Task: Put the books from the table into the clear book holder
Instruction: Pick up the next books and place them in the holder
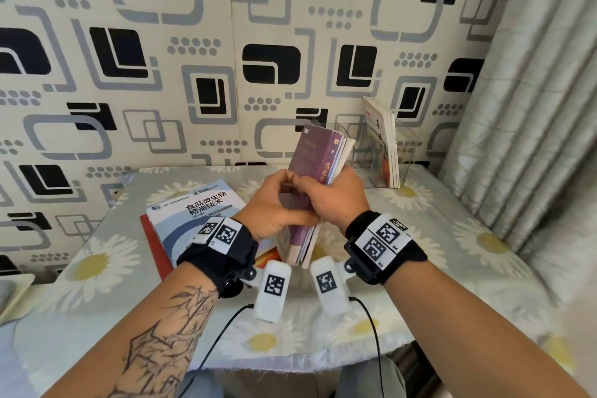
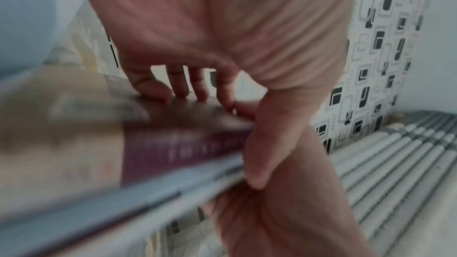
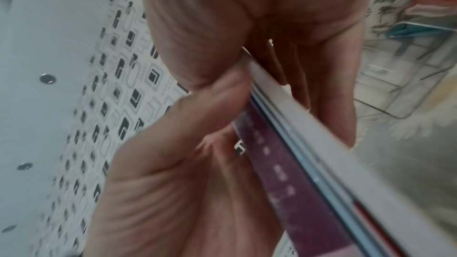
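A small bundle of thin paperback books with a purple front cover [image 1: 311, 171] is held off the table, standing nearly on end, its long axis running up and away from the person toward the far wall. The right hand [image 1: 332, 197] wraps the bundle from the right, thumb on the purple cover and fingers behind the pale page edges, as the right wrist view shows. The left hand [image 1: 274, 203] grips it from the left, fingertips [image 2: 158, 89] on the cover.

The clear acrylic book holder [image 1: 378, 155] stands at the far right of the table, just beyond and to the right of the bundle's top end. A few thin white-spined books with red cover art [image 1: 386, 142] already stand upright in its right part. The right hand is nearer the holder, so the bundle probably has to travel forward and rightward and drop in upright.

On the flower-print tablecloth [image 1: 452, 236], to the left, a white and blue textbook with Chinese lettering [image 1: 197, 220] lies flat on a red-covered book [image 1: 155, 245], both yet to be moved.

The holder's dividers are hard to trace through the clear walls, and both wrist views are blurred. How many books are in the bundle cannot be counted.
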{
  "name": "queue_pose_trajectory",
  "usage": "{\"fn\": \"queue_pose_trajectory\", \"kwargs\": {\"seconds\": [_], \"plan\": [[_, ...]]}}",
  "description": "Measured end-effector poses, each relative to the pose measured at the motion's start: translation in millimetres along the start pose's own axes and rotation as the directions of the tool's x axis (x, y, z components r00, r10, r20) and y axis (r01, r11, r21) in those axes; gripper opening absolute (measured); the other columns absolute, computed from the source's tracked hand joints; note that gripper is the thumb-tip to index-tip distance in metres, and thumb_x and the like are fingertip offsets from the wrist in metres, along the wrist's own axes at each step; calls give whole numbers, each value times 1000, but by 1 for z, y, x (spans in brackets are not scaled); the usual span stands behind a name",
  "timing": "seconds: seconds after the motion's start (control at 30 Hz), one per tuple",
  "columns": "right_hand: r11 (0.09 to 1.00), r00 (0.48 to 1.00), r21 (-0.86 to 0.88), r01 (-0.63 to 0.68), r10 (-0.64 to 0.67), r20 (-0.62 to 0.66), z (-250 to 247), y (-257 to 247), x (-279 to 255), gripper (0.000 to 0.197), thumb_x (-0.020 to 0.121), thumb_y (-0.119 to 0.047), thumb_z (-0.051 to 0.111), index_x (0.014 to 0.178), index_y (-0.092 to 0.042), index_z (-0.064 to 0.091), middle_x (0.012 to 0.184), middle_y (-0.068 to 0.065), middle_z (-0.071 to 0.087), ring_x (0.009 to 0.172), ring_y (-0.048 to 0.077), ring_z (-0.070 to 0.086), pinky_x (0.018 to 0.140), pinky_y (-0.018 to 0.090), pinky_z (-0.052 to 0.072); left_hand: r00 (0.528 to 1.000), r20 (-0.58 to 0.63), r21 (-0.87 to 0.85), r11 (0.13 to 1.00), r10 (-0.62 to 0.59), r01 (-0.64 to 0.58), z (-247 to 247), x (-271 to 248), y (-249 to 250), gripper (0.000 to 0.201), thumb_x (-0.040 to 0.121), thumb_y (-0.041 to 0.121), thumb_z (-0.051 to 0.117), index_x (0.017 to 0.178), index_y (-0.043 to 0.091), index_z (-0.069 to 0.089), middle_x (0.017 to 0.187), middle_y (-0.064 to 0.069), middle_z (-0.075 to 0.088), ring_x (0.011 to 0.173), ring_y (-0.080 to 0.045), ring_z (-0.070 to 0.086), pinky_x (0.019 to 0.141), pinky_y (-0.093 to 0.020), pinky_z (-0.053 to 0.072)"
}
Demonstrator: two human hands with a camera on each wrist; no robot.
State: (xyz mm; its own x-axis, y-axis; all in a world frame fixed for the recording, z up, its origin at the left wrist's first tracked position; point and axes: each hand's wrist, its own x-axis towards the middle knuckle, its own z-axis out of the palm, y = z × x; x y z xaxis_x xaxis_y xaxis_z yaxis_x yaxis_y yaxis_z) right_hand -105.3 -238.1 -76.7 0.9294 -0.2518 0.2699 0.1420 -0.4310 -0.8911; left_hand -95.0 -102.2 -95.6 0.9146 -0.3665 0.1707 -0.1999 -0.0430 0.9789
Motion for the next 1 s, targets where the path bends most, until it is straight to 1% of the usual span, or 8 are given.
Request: {"fn": "queue_pose_trajectory", "kwargs": {"seconds": [0.13,0.3,0.4,0.5,0.6,0.83,0.93,1.0], "plan": [[981,989,148,-127,136,-51,-20,11,10,9,72,-9,71,77,-16,75,83,7,79,79,26,76,71,44,64,992,-20,-126,984,-129,125,-15,9,-6,40,64,15,72,102,17,62,95,2,69,85,-13,64,72,-29,48],[968,980,211,-139,165,-115,-66,16,30,16,81,-4,68,79,-20,70,78,0,76,72,20,74,58,30,57,948,-186,-180,958,-257,224,-36,22,-35,18,81,10,64,97,15,64,90,-2,68,81,-19,61,67,-30,40],[995,974,70,-67,81,-211,-95,18,45,17,79,-5,69,77,-22,71,78,0,76,72,19,74,66,35,61,908,-293,-319,926,-298,201,-43,26,-55,14,80,-1,61,79,14,62,75,-4,64,68,-21,59,59,-29,40],[990,963,-133,-51,13,-268,-117,22,63,3,73,-12,73,75,-12,75,78,7,78,71,25,75,67,42,63,880,-351,-425,892,-319,154,-46,31,-63,21,83,-8,53,75,11,56,62,-4,62,53,-17,60,53,-28,43],[950,964,-311,-31,-54,-261,-123,25,76,31,65,-29,71,78,0,75,76,14,78,69,33,74,62,51,62,877,-375,-413,901,-299,131,-45,33,-68,23,83,-10,52,74,10,53,65,-10,56,52,-19,58,46,-23,45],[885,973,-463,52,-150,-178,-103,35,94,17,78,-14,71,81,3,70,72,17,74,66,32,70,62,36,59,877,-400,-481,876,-266,46,-50,36,-79,26,83,-14,49,70,9,50,61,-12,48,43,-16,55,40,-19,41],[882,978,-470,49,-138,-159,-87,45,106,9,79,-19,69,81,-12,64,73,7,70,65,28,65,65,33,57,884,-396,-496,868,-248,21,-50,37,-80,23,83,-14,50,73,7,50,59,-11,50,44,-17,56,40,-22,42],[870,977,-492,42,-138,-161,-78,54,119,17,77,-25,67,85,-11,67,76,8,72,68,28,67,65,36,60,885,-395,-505,863,-246,14,-50,37,-80,21,83,-13,50,74,6,50,59,-12,51,44,-17,56,41,-21,41]]}}
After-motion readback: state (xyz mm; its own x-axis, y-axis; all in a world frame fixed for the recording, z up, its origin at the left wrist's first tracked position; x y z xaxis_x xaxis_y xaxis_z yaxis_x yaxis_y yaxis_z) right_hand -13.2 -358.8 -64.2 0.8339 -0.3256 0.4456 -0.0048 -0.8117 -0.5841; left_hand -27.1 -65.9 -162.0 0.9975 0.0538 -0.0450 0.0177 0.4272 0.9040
